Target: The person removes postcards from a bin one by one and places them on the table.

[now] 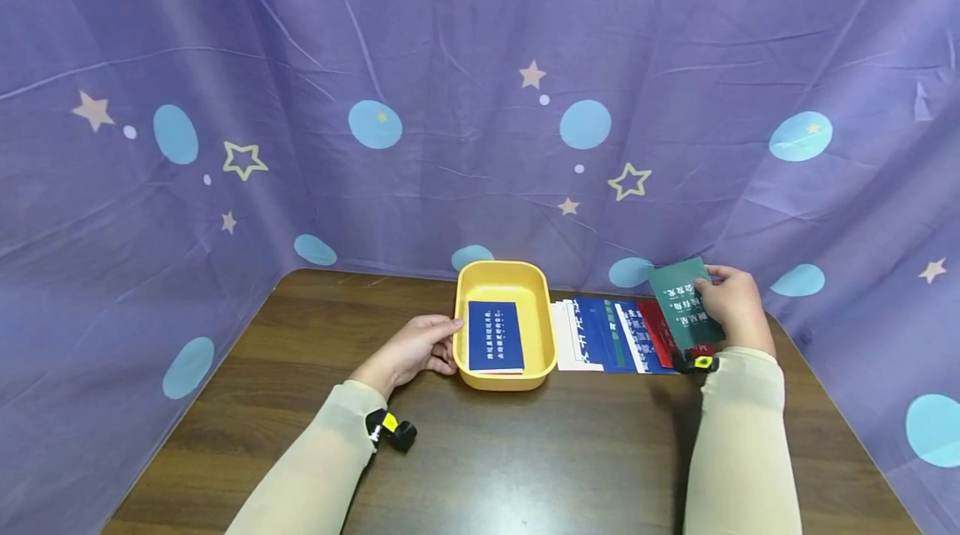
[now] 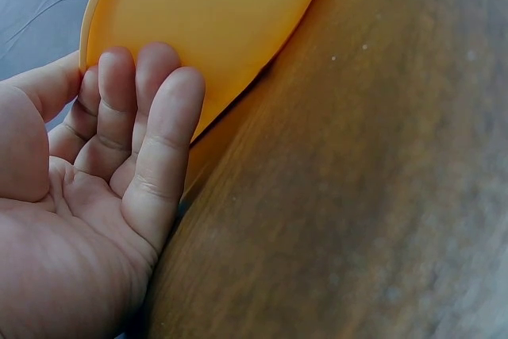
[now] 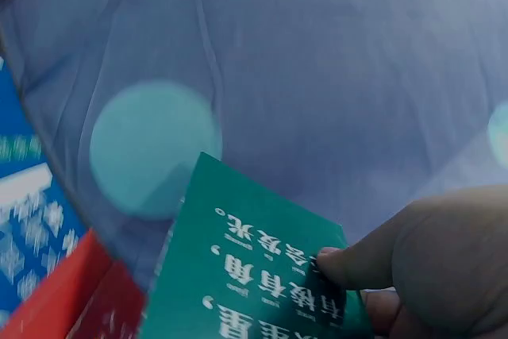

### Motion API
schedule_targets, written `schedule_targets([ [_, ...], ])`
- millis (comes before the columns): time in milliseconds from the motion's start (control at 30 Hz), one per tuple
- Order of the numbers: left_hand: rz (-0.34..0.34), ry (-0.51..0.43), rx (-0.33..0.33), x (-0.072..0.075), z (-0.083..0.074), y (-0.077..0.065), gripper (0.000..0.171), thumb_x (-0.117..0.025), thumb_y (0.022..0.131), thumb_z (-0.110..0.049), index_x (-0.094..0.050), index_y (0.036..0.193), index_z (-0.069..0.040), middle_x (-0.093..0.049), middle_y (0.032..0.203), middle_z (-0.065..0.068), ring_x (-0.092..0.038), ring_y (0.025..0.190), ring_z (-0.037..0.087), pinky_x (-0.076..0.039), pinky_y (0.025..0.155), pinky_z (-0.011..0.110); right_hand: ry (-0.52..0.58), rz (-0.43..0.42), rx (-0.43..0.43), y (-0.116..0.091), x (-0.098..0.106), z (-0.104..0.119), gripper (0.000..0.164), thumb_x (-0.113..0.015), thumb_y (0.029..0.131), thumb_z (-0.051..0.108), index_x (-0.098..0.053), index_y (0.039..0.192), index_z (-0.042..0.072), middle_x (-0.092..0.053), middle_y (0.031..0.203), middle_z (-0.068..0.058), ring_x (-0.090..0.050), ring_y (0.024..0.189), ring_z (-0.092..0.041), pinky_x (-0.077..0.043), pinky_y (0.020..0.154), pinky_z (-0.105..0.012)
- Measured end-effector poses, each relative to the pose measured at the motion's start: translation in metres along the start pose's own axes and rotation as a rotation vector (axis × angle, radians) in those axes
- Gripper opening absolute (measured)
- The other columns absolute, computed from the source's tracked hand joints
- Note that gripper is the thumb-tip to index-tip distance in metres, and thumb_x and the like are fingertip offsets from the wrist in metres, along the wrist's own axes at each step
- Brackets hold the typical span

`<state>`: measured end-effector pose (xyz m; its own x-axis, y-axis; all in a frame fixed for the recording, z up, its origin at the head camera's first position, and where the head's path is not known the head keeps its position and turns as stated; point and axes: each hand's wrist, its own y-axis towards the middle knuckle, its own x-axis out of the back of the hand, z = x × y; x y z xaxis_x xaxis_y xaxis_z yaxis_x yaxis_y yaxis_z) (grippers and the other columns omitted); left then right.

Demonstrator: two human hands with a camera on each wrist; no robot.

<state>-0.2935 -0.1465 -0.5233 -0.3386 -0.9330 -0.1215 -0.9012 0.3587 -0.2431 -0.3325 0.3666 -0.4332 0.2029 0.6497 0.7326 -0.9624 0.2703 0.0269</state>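
My left hand (image 1: 417, 348) grips the left wall of a yellow plastic tray (image 1: 542, 302), thumb over the rim and fingers against the outside. In the left wrist view the fingers (image 2: 168, 132) press along the tray's outer wall. Inside the tray lies a blue card (image 1: 495, 335) with white writing, a white and red edge showing under it. My right hand (image 1: 733, 302) pinches a green card (image 1: 678, 295) with white characters by its right edge, thumb on the printed face. The card is tilted above the right end of a row of overlapping cards (image 1: 588, 335).
The row of white, blue and red cards (image 1: 656, 331) runs from the tray's right side along the back of the brown wooden table (image 1: 480, 452). A purple curtain (image 1: 465, 185) with stars and blue spots hangs behind and at both sides.
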Motion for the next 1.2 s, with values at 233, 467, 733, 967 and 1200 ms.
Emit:
schedule_targets([
  [233, 0.000, -0.003, 0.001, 0.000, -0.001, 0.000, 0.032, -0.061, 0.109, -0.029, -0.064, 0.097, 0.000, -0.066, 0.069, 0.003, -0.068, 0.059, 0.020, -0.066, 0.058, 0.033, -0.013, 0.004, -0.104, 0.009, -0.010, -0.038, 0.050, -0.052, 0.107, 0.018, -0.053, 0.148, -0.011, -0.055, 0.141, -0.044, -0.060, 0.112, -0.047, -0.059, 0.082, -0.051],
  [467, 0.002, 0.004, -0.006, -0.001, -0.001, 0.000, 0.030, -0.062, 0.109, -0.030, -0.064, 0.093, -0.004, -0.066, 0.068, 0.002, -0.068, 0.059, 0.019, -0.066, 0.058, 0.033, -0.042, 0.051, -0.095, 0.013, -0.024, -0.055, 0.052, -0.048, 0.107, 0.019, -0.051, 0.146, -0.016, -0.057, 0.138, -0.043, -0.061, 0.110, -0.048, -0.059, 0.084, -0.052],
  [733, -0.001, -0.002, 0.005, 0.000, -0.001, -0.001, 0.031, -0.062, 0.109, -0.032, -0.064, 0.092, -0.005, -0.065, 0.068, 0.003, -0.068, 0.058, 0.020, -0.066, 0.057, 0.033, -0.103, 0.173, -0.210, 0.014, -0.029, -0.056, 0.093, -0.055, 0.105, 0.057, -0.031, 0.157, -0.015, -0.038, 0.156, -0.046, -0.048, 0.128, -0.054, -0.047, 0.113, -0.067],
  [967, -0.004, -0.004, 0.005, 0.000, 0.000, -0.001, 0.029, -0.062, 0.109, -0.030, -0.065, 0.094, -0.004, -0.065, 0.068, 0.002, -0.068, 0.058, 0.019, -0.066, 0.057, 0.032, -0.119, 0.261, -0.273, 0.013, -0.034, -0.053, 0.110, -0.073, 0.095, 0.058, -0.020, 0.162, -0.011, -0.030, 0.159, -0.047, -0.041, 0.132, -0.059, -0.042, 0.116, -0.074],
  [1200, -0.004, 0.004, 0.001, 0.000, 0.000, 0.000, 0.031, -0.063, 0.108, -0.031, -0.065, 0.096, -0.003, -0.066, 0.069, 0.003, -0.068, 0.059, 0.020, -0.066, 0.057, 0.033, -0.184, 0.226, -0.281, 0.008, -0.038, -0.043, 0.105, -0.074, 0.094, 0.059, -0.033, 0.156, -0.015, -0.044, 0.148, -0.043, -0.051, 0.123, -0.054, -0.050, 0.110, -0.070],
])
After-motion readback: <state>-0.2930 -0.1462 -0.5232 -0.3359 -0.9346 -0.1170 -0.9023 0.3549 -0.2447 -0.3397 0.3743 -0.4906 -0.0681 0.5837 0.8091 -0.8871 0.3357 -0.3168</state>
